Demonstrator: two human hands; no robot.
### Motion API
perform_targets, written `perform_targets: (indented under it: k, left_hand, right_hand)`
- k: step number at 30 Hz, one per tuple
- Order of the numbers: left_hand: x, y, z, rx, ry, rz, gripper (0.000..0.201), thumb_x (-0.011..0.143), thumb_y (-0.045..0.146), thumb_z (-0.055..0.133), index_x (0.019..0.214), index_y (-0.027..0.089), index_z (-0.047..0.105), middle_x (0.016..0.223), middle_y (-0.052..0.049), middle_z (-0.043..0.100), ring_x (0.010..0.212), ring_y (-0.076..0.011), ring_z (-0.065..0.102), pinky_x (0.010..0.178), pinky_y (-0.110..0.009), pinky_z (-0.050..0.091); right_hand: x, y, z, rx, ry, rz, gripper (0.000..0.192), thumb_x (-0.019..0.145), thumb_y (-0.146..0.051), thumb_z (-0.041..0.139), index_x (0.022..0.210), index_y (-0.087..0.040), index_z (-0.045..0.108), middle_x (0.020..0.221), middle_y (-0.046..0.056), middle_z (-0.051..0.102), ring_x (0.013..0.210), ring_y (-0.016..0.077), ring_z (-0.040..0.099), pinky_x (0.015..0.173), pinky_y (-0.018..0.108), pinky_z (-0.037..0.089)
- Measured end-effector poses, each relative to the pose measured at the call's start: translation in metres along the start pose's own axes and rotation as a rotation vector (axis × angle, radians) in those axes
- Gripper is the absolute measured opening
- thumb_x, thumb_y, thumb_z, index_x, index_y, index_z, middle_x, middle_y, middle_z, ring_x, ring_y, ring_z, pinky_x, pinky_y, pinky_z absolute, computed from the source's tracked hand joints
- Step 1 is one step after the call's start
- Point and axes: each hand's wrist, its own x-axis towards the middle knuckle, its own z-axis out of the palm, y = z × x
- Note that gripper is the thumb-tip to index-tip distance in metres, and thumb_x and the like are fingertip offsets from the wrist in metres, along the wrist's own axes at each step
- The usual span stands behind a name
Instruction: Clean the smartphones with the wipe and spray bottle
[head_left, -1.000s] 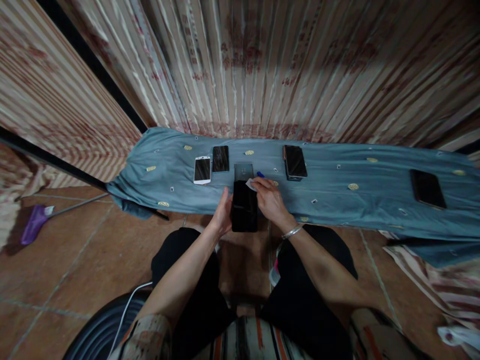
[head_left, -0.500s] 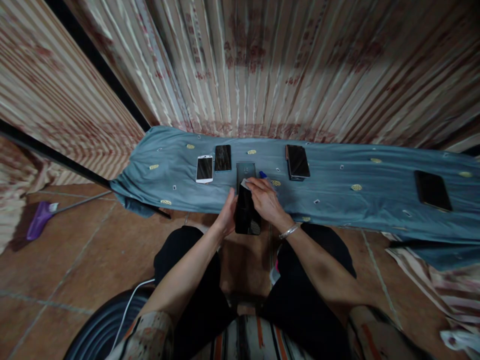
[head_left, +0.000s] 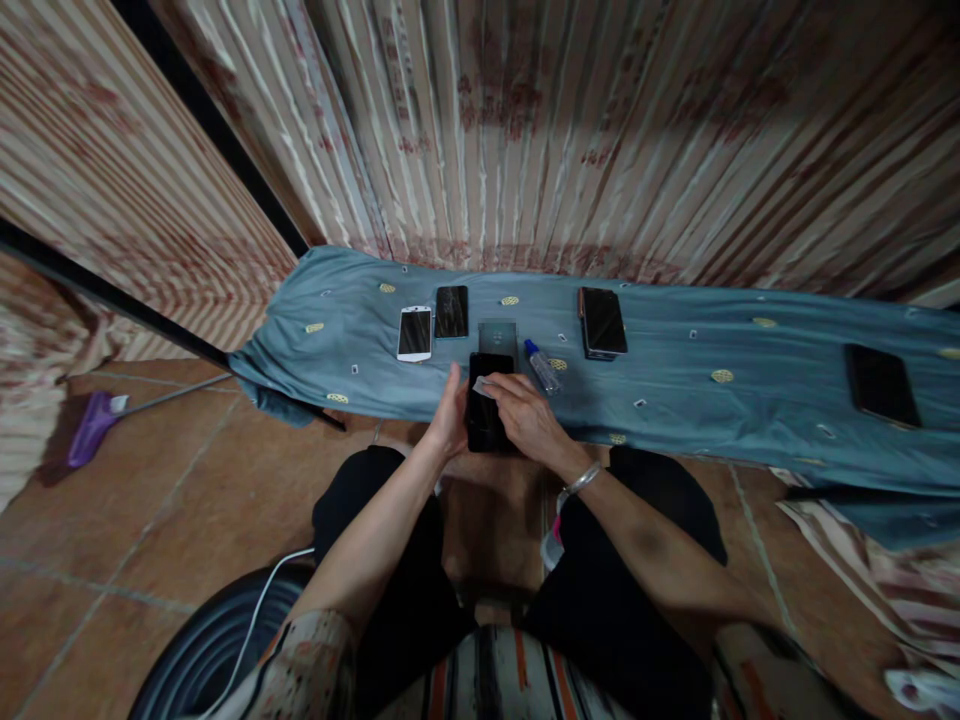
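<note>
The white wipe [head_left: 482, 386] slid down the black phone [head_left: 488, 410]; left hand [head_left: 450, 417] grips it, right hand [head_left: 527, 420] pinches the wipe; no writing legible.

Beyond your fingers you have a white phone [head_left: 415, 333], a dark phone [head_left: 451, 311], and a small spray bottle [head_left: 541, 366] on the blue cloth [head_left: 712, 400], another black phone [head_left: 603, 322] farther right.

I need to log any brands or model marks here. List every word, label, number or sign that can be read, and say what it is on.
None can be read.
Black phone between the left hand and right hand: dark screen, no text.
White phone and the other dark phones: no legible marks.
Small bottle: label too small.
Red marks on the curtain: blurred.
</note>
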Motion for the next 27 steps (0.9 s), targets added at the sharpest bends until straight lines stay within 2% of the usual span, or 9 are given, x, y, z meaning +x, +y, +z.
perform_targets:
  k: [5,11,22,27]
  left_hand:
    - [0.004,0.004,-0.004,-0.004,0.002,0.021,0.065,0.093,0.062,0.033,0.128,0.015,0.06,0.105,-0.01,0.073,0.1,-0.0263,0.069,0.096,-0.04,0.049]
    - [0.006,0.007,-0.003,0.007,0.013,0.076,0.067,0.094,0.063,0.029,0.128,0.014,0.061,0.109,-0.012,0.073,0.101,-0.0265,0.069,0.096,-0.04,0.048]
    - [0.008,0.012,-0.005,0.063,0.091,0.137,0.07,0.093,0.064,0.027,0.127,0.013,0.062,0.114,-0.013,0.072,0.113,-0.0278,0.065,0.104,-0.041,0.044]
    - [0.009,0.013,-0.007,0.069,0.098,0.166,0.069,0.091,0.066,0.032,0.124,0.014,0.064,0.116,-0.012,0.072,0.116,-0.0288,0.063,0.106,-0.042,0.042]
  right_hand:
    - [-0.009,-0.005,0.003,0.038,-0.02,-0.027,0.045,0.094,-0.01,0.034,0.131,-0.019,0.058,0.131,0.012,0.059,0.123,0.0245,0.05,0.103,0.048,0.047]
    - [-0.019,-0.011,0.005,0.034,-0.014,-0.051,0.044,0.093,-0.007,0.035,0.129,-0.017,0.058,0.129,0.011,0.06,0.121,0.0229,0.051,0.103,0.044,0.048]
    - [-0.03,-0.022,0.001,0.086,-0.06,-0.098,0.045,0.093,-0.007,0.036,0.131,-0.02,0.057,0.127,0.011,0.061,0.118,0.0234,0.053,0.101,0.047,0.05]
    - [-0.035,-0.027,-0.001,0.108,-0.073,-0.094,0.041,0.092,-0.006,0.038,0.123,-0.02,0.061,0.123,0.01,0.064,0.112,0.0226,0.056,0.098,0.046,0.052]
